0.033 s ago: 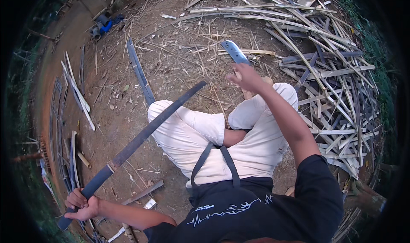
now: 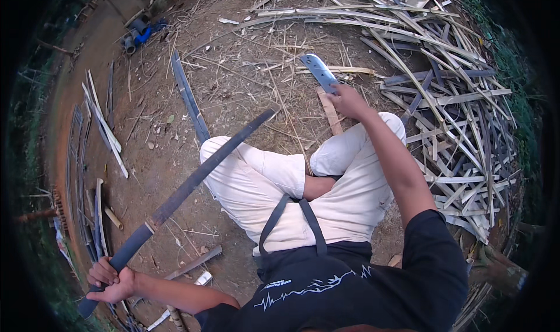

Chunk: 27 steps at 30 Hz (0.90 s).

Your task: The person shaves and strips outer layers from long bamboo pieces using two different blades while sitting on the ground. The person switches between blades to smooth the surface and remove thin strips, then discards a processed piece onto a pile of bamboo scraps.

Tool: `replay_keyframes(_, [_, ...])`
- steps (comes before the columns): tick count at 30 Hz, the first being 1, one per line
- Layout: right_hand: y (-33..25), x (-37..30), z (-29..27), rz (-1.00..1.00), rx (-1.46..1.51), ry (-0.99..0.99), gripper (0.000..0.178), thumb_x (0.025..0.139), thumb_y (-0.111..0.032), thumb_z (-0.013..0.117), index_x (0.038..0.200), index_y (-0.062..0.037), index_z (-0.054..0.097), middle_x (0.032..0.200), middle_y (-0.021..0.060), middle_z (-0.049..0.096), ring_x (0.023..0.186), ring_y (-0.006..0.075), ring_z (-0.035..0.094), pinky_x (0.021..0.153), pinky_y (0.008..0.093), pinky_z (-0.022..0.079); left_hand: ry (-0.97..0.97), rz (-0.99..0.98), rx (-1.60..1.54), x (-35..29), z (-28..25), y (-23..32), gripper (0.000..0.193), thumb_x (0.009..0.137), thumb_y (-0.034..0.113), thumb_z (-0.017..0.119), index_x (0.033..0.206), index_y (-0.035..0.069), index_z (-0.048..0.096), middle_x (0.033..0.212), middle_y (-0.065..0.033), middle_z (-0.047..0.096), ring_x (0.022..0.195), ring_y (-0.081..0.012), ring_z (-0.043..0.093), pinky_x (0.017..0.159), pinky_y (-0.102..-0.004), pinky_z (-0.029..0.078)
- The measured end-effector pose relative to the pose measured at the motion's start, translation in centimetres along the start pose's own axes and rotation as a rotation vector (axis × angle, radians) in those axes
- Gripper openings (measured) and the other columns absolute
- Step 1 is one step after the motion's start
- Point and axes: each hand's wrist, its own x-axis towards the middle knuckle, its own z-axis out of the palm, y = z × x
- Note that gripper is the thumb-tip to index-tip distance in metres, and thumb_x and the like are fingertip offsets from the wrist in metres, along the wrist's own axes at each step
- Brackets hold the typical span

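My left hand [image 2: 109, 279] is closed around the lower end of a long dark bamboo strip [image 2: 198, 177]. The strip slants up and away over my left thigh, its far tip above the ground in front of me. Beyond my right knee, my right hand [image 2: 352, 103] is closed over the handle end of a broad-bladed knife [image 2: 319, 71], hiding the handle. The shiny blade, with small holes in it, points away to the left. Beside that hand, a pale flat piece of wood [image 2: 329, 111] lies against my knee.
A large heap of split bamboo strips [image 2: 449, 102] covers the ground at my right. Another dark strip [image 2: 189, 96] lies beyond my left knee. More strips [image 2: 105, 122] lie far left. Dark tubes with something blue [image 2: 140, 36] are at the back left. Shavings litter the soil.
My right hand has come down and a little to the right, its spread fingers closing at the knife. The tip of the bamboo strip has shifted slightly left.
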Motion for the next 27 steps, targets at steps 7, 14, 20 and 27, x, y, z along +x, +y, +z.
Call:
replay_keyframes(7, [7.7,1.7,2.1,0.348,-0.205,-0.178,0.042,0.088,-0.034,0.069,0.11,0.002,0.069,0.112,0.0259,0.069,0.107,0.038,0.067,0.095,0.0452,0.053,0.042,0.103,0.178,0.2,5.9,-5.5,0.055,0.101,0.057,0.04,0.071,0.012,0.042,0.052,0.0006,0.027,0.042,-0.0104,0.024,0.046,-0.0267,0.02])
replay_keyframes(14, [6.6,4.5,4.2,0.352,-0.384,-0.227,0.05,0.085,-0.041,0.075,0.119,-0.0053,0.067,0.117,0.0184,0.07,0.112,0.0348,0.066,0.095,0.0457,0.053,-0.062,0.069,0.229,1.1,11.0,-7.6,0.052,0.102,0.054,0.042,0.074,0.011,0.042,0.053,0.0007,0.028,0.041,-0.0098,0.024,0.043,-0.0259,0.018])
replay_keyframes(20, [6.9,4.3,4.5,0.297,-0.417,-0.295,0.057,0.085,-0.047,0.073,0.116,-0.0001,0.066,0.115,0.0234,0.069,0.107,0.0365,0.067,0.092,0.046,0.053,-0.059,0.11,0.264,0.6,12.3,-7.5,0.049,0.102,0.051,0.045,0.075,0.011,0.042,0.054,0.0007,0.028,0.04,-0.0096,0.025,0.043,-0.025,0.018])
replay_keyframes(27, [3.2,5.3,3.6,0.345,-0.074,-0.019,0.054,0.085,-0.046,0.067,0.103,0.0046,0.07,0.102,0.0302,0.069,0.098,0.0443,0.068,0.087,0.0505,0.053,-0.082,0.078,0.211,1.1,12.2,-7.8,0.047,0.102,0.048,0.046,0.075,0.01,0.043,0.053,0.001,0.028,0.04,-0.0096,0.024,0.043,-0.025,0.018])
